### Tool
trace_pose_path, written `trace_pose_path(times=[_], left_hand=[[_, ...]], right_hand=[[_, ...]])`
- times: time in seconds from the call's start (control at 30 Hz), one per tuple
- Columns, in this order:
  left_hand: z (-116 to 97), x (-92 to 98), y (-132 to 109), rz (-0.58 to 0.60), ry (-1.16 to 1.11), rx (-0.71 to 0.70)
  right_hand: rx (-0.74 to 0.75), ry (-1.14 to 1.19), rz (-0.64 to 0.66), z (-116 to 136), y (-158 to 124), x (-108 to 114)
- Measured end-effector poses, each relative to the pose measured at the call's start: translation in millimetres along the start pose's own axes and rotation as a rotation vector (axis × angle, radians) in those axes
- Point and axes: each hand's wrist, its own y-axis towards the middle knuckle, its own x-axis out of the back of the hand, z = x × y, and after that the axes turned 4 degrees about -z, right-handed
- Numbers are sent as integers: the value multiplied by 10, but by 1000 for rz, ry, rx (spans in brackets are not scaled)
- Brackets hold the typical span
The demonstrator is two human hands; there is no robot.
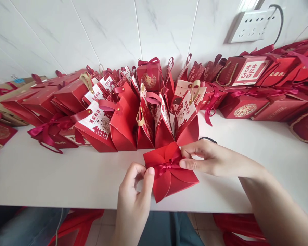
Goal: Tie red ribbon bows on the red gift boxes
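Note:
A flat red gift box (164, 186) with curved, petal-like flaps lies at a slant near the table's front edge. A dark red satin ribbon (166, 166) is knotted in a small bow over its middle. At the box's left side, my left hand (136, 191) pinches one side of the ribbon between thumb and forefinger. My right hand (204, 158) is closed on the ribbon's other side, thumb against the forefinger, by the right upper edge. The fingers partly cover the ribbon ends.
Red gift boxes with strap handles (125, 118) stand close behind. Ribbon-tied boxes (246, 104) are stacked at the right, and more red boxes (41, 102) at the left. A white power strip (253, 25) is on the tiled wall. Red stools (77, 222) stand below the white table (66, 177).

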Motion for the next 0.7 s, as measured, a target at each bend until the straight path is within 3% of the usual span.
trace_pose_path(times=[0.1, 0.3, 0.5, 0.7], left_hand=[[18, 4, -7, -8, -47, 25], [194, 58, 77, 105, -156, -57], [241, 96, 150, 250, -220, -68], [245, 119, 141, 252, -194, -122]], right_hand=[[28, 19, 32, -21, 30, -1], [70, 133, 121, -86, 106, 49], [139, 184, 173, -178, 175, 84], [168, 167, 223, -231, 190, 109]])
